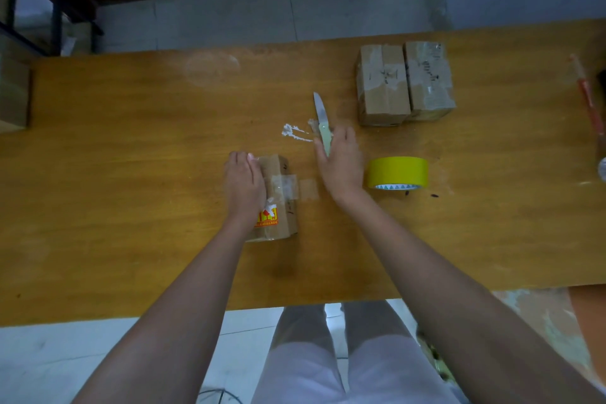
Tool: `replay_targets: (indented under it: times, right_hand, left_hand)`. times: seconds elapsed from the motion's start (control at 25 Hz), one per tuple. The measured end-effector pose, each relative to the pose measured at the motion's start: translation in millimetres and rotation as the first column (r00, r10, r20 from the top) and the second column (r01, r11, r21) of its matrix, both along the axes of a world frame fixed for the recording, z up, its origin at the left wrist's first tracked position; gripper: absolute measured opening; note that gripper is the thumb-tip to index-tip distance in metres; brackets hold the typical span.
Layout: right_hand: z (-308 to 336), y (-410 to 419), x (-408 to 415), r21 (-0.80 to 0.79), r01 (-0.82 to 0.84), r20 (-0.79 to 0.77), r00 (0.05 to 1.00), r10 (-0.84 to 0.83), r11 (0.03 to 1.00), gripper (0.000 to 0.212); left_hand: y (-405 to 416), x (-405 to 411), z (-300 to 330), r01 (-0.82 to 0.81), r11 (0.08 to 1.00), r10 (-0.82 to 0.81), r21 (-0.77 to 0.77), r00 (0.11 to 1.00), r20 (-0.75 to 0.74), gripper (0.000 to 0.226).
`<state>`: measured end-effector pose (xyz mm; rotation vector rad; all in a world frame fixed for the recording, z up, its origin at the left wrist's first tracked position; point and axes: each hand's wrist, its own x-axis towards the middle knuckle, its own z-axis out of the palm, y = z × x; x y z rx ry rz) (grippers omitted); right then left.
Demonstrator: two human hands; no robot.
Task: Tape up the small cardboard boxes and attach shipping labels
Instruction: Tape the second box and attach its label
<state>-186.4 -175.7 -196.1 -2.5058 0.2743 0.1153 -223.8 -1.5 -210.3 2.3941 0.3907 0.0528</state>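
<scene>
Wooden table in dim light. My left hand lies flat on the small cardboard box, hiding its left half. Right hand seems to be grasping the folding knife; its handle is mostly covered. Yellow tape roll just beside, two taped boxes beyond.

There is one view only, from a camera worn on the person's head, looking forward and steeply down over a wooden table from the near edge. It sits close enough that both forearms run up from the bottom of the frame and the person's legs show below the table edge. The wide angle bows the tabletop and takes in the tiled floor and dark furniture beyond the far edge.
</scene>
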Motion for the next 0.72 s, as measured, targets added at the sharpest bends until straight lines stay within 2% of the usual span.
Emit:
replay_targets:
  times: [0.04,0.08,0.16,0.28,0.32,0.4,0.52,0.64,0.72]
  right_hand:
    - [3.7,5.6,-15.7,0.209,0.043,0.0,0.999,-0.044,0.977,0.031]
    - [7.3,12.3,-32.7,0.405,0.086,-0.063,0.996,-0.066,0.91,0.029]
    - [10.9,24.4,-60.4,0.659,0.226,-0.253,0.965,-0.071,0.718,0.025]
    - [6.1,33.6,-71.7,0.791,0.456,-0.47,0.88,-0.074,0.408,0.006]
    - [3.4,35.7,-71.2,0.795,0.483,-0.487,0.869,-0.091,0.366,0.006]
    - [-1.0,40.7,-70.3,0.788,0.507,-0.487,0.86,-0.151,0.35,0.008]
    - [-10.8,48.0,-78.3,0.711,0.541,-0.486,0.84,-0.242,0.45,0.014]
    - [-20.7,51.7,-88.9,0.684,0.505,-0.446,0.86,-0.247,0.527,0.013]
    - [-17.5,58.4,-86.5,0.702,0.444,-0.399,0.893,-0.209,0.557,0.032]
  left_hand:
    - [0.4,0.2,0.0,0.0,1.0,0.0,-0.01,1.0,0.0,0.035]
    - [0.9,0.3,-0.1,0.002,1.0,-0.002,-0.021,1.0,-0.001,0.034]
    - [1.6,0.0,-0.4,-0.001,1.0,0.001,-0.025,1.0,-0.004,0.033]
    - [1.6,-0.1,-3.1,-0.004,1.0,0.004,-0.01,1.0,-0.013,0.033]
    - [1.5,0.3,-4.7,0.002,1.0,-0.002,-0.004,1.0,-0.009,0.034]
    - [0.9,1.0,-6.8,0.01,1.0,-0.01,0.003,1.0,-0.004,0.035]
    - [4.3,1.5,-8.4,0.003,1.0,-0.003,-0.021,1.0,-0.002,0.035]
    - [10.7,0.5,-8.6,0.005,0.997,-0.003,-0.077,1.0,0.019,0.032]
    - [14.4,1.5,-8.9,0.006,0.994,-0.002,-0.107,0.999,0.034,0.03]
